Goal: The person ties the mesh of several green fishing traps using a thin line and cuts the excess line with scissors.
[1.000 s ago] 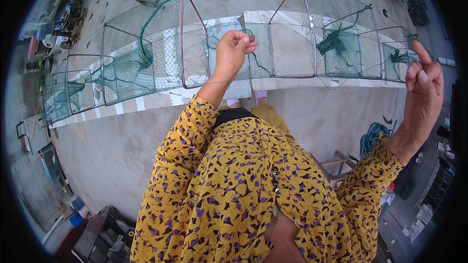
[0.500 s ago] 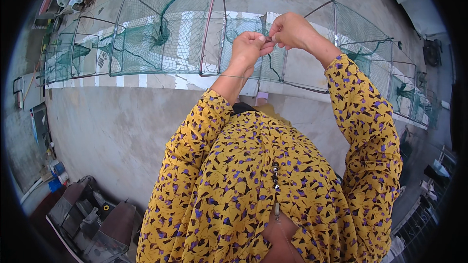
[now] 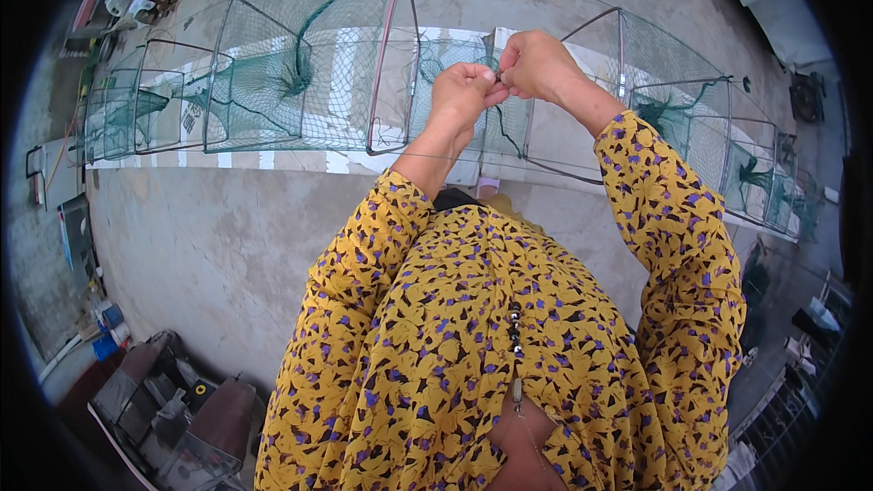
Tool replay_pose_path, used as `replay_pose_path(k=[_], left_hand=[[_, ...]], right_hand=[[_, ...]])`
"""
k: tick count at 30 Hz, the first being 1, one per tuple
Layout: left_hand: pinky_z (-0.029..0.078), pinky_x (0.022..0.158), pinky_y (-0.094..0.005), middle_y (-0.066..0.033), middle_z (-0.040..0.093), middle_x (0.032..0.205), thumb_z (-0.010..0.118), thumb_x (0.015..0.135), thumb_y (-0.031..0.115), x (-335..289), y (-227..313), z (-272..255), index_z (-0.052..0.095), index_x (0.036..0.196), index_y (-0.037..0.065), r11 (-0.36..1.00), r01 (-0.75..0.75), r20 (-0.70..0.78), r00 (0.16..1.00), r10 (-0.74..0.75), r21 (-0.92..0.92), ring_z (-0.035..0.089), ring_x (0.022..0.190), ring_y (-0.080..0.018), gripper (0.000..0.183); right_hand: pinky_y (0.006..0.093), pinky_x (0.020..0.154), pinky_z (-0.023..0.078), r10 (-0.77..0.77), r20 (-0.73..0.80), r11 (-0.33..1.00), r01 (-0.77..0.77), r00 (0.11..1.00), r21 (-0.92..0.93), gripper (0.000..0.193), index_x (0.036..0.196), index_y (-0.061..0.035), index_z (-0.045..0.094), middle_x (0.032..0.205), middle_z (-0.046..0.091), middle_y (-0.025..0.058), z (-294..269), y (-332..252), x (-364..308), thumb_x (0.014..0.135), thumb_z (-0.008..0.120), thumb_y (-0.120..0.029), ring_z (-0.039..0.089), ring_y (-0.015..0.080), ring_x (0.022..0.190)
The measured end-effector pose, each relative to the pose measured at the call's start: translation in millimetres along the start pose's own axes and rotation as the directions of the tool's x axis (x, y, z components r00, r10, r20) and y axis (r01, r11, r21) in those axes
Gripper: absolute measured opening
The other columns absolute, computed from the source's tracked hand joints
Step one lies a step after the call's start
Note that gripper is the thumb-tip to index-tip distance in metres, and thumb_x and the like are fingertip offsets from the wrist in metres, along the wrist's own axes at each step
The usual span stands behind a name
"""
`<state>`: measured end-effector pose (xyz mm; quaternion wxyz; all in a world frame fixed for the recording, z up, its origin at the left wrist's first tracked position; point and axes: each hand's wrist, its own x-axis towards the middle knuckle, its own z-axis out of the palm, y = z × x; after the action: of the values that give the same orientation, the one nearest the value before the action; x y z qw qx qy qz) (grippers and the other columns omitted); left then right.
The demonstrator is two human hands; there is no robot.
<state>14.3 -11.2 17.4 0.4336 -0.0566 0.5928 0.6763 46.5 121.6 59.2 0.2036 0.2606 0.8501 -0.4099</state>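
Note:
A long green mesh net trap [image 3: 350, 82] on dark rectangular frames stretches from left to right in front of me. My left hand [image 3: 461, 98] and my right hand [image 3: 544, 68] meet over its middle section, fingertips almost touching. Both are closed in a pinch around something small and dark, too small to name. A dark green cord [image 3: 509, 132] hangs in the netting just below the fingers. To the left of my hands stands an upright reddish-brown frame bar [image 3: 386, 59]. Gathered green mesh with a thicker green rope [image 3: 303, 36] lies inside the section farther left.
White-striped pale boards [image 3: 318, 161] lie under the trap on the concrete floor [image 3: 200, 245]. At the lower left is a cart with dark red seats [image 3: 214, 427]. Assorted items line the left wall, with a blue container [image 3: 105, 345] among them. A grey-covered vehicle [image 3: 787, 5] stands far right.
My right hand and forearm have shifted slightly left and down, still pinched against the left fingertips. The trap sits slightly lower in the view.

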Motion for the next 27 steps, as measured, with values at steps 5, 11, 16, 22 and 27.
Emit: replay_pose_path(k=[5,11,16,22,27], left_hand=[[0.052,0.067,-0.0252,-0.0070,0.058,0.086,0.054,0.086,0.007,-5,4,1,0.053,0.089,0.000,0.994,-0.016,-0.036,0.999,0.019,0.104,0.060,0.074,-0.0151,0.008],[0.043,0.055,-0.0197,-0.0031,0.061,0.075,0.060,0.081,0.008,-11,8,-1,0.060,0.083,0.000,0.893,-0.139,-0.004,0.988,0.156,0.429,0.058,0.066,-0.0095,0.008],[0.046,0.055,-0.0201,-0.0060,0.063,0.075,0.065,0.077,0.006,-18,19,-1,0.063,0.083,0.000,0.895,-0.153,-0.007,0.985,0.171,0.419,0.059,0.064,-0.0099,0.009],[0.047,0.065,-0.0205,-0.0055,0.061,0.092,0.062,0.080,0.010,-19,40,-3,0.061,0.091,0.004,0.817,-0.052,0.397,0.855,0.334,-0.575,0.059,0.081,-0.0124,0.012],[0.048,0.078,-0.0245,-0.0040,0.057,0.100,0.059,0.082,0.007,-20,55,10,0.059,0.094,0.007,0.549,0.118,0.485,0.643,0.593,-0.827,0.057,0.092,-0.0151,0.013]], right_hand=[[0.0270,0.052,0.048,-0.055,-0.112,0.998,0.051,0.992,-0.037,0.019,0.086,-0.0001,0.054,0.073,0.062,0.0107,10,-5,-4,0.070,0.063,-0.004,0.062,0.0157,0.060],[0.0311,0.061,0.049,-0.063,-0.058,0.986,0.053,0.996,-0.158,0.028,0.093,-0.0013,0.051,0.079,0.062,0.0127,1,-14,-15,0.069,0.064,-0.004,0.064,0.0195,0.070],[0.0312,0.064,0.049,-0.159,-0.009,0.974,0.155,0.987,-0.165,0.023,0.097,-0.0011,0.051,0.091,0.061,0.0143,-22,-12,-23,0.074,0.055,-0.002,0.063,0.0204,0.072],[0.0242,0.063,0.047,-0.329,0.056,0.927,0.311,0.943,0.207,0.038,0.116,-0.0031,0.046,0.112,0.054,0.0089,-70,4,-31,0.079,0.044,-0.003,0.058,0.0121,0.082],[0.0220,0.060,0.046,-0.477,0.276,0.818,0.307,0.834,0.487,0.027,0.109,-0.0036,0.050,0.105,0.058,0.0085,-61,-9,-50,0.083,0.049,-0.008,0.058,0.0107,0.075]])
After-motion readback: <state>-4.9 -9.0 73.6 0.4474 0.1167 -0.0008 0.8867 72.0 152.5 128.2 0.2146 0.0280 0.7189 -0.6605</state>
